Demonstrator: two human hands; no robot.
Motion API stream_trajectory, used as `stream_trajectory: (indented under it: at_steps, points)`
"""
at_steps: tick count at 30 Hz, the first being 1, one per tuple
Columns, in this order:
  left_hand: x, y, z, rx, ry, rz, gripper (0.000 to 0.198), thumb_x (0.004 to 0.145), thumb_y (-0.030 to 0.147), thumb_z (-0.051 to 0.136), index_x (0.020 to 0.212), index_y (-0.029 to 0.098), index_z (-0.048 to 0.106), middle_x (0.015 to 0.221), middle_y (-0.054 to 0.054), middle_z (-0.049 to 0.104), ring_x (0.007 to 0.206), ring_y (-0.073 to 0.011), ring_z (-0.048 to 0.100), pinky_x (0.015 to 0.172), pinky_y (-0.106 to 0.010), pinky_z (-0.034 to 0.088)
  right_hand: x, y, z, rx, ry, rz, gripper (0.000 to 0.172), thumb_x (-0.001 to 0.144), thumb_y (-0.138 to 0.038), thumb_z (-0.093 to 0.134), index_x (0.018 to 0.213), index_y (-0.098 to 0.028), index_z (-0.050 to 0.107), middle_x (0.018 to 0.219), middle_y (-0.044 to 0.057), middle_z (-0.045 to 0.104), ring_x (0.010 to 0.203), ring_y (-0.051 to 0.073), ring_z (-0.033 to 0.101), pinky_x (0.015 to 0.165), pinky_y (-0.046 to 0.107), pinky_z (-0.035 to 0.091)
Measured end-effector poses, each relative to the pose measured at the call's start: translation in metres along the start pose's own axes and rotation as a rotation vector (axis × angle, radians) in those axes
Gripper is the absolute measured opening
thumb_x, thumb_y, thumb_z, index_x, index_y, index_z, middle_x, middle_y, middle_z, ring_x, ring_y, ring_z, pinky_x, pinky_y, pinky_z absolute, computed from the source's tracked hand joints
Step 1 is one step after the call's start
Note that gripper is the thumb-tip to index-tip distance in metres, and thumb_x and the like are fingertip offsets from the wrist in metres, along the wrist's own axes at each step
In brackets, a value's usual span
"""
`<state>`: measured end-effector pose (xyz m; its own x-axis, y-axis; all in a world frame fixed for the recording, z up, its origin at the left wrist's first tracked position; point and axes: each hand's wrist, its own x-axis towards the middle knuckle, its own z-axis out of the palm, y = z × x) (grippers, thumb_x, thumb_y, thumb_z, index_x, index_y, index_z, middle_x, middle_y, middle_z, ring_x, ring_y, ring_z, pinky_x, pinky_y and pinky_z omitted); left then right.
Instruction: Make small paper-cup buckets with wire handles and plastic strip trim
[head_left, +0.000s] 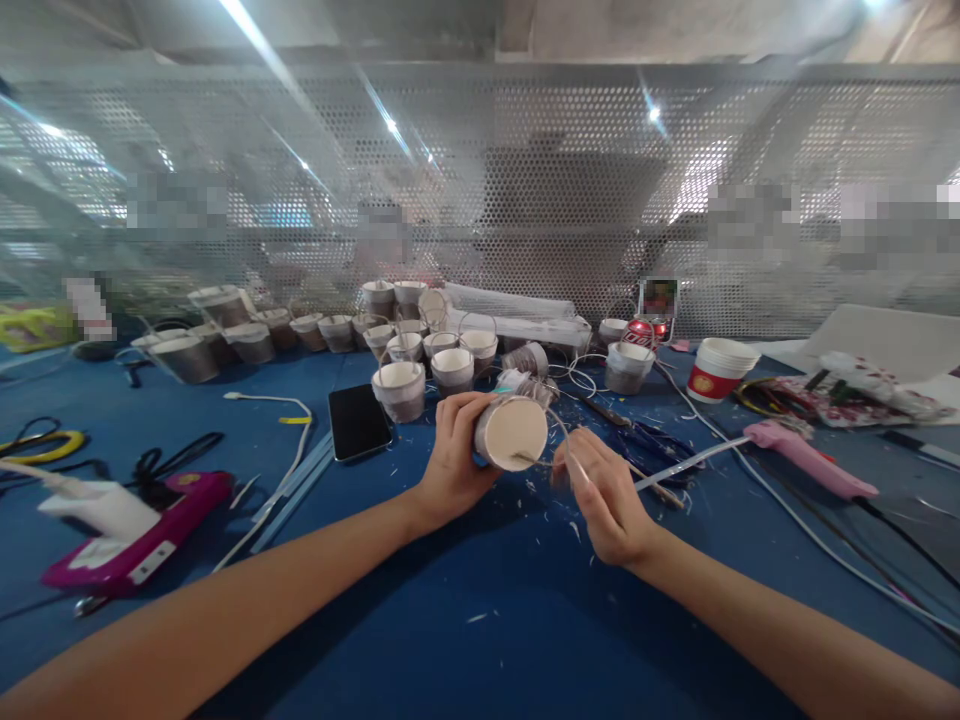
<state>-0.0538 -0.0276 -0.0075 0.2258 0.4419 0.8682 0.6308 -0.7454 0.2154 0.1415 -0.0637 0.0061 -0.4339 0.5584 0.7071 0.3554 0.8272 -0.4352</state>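
Note:
My left hand (459,455) is wrapped around a small grey-and-white bucket (515,434), tipped so that its pale round end faces me. I cannot tell whether that end is its mouth or its base. A thin whitish cord (556,420) arches from the bucket's right side towards my right hand (600,490). The right fingers are pinched together on the cord, their tips partly blurred. Just behind the held bucket lie more small buckets (527,360) on their sides.
Several small handled buckets (399,390) crowd the back of the blue table (480,620). A black phone (360,422) lies left. To the right are a pink glue gun (814,460), stacked paper cups (721,368) and cables. A magenta power strip (142,535) sits front left.

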Motion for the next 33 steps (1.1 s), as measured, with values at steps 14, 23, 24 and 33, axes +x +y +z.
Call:
stream_trajectory:
  at_steps: [14,23,24,33]
  points:
    - [0.001,0.008,-0.008,-0.148,-0.195,-0.213,0.073,0.063,0.036,0.068,0.121,0.016,0.028,0.116,-0.013,0.047,0.108,-0.0266,0.049,0.090,-0.041,0.041,0.002,0.004,0.005,0.003,0.239,0.342,0.027,0.091,-0.031,0.027,0.070,-0.020,0.041,0.073,0.001,0.045,0.071,0.015,0.043,0.068,0.031,0.034]
    - [0.000,0.005,-0.008,-0.240,-0.247,-0.340,0.068,0.064,0.042,0.066,0.116,0.017,0.029,0.108,-0.013,0.052,0.100,-0.0270,0.054,0.079,-0.039,0.046,0.005,0.025,0.011,-0.017,0.234,0.578,0.018,0.079,-0.036,0.051,0.077,-0.019,0.046,0.064,-0.001,0.050,0.061,0.014,0.049,0.056,0.028,0.038]
    - [0.000,0.004,-0.008,-0.253,-0.238,-0.331,0.067,0.065,0.041,0.066,0.116,0.017,0.029,0.108,-0.013,0.053,0.100,-0.0268,0.054,0.079,-0.038,0.046,0.004,0.027,0.012,0.028,0.253,0.587,0.018,0.078,-0.035,0.053,0.082,-0.019,0.045,0.063,-0.002,0.049,0.057,0.013,0.048,0.053,0.027,0.038]
    - [0.003,0.003,-0.006,-0.301,-0.199,-0.347,0.063,0.064,0.037,0.066,0.113,0.017,0.031,0.107,-0.012,0.055,0.097,-0.0254,0.055,0.078,-0.038,0.047,0.003,0.032,0.015,0.195,0.296,0.602,0.027,0.075,-0.034,0.058,0.090,-0.020,0.040,0.067,-0.003,0.049,0.062,0.013,0.054,0.059,0.028,0.044]
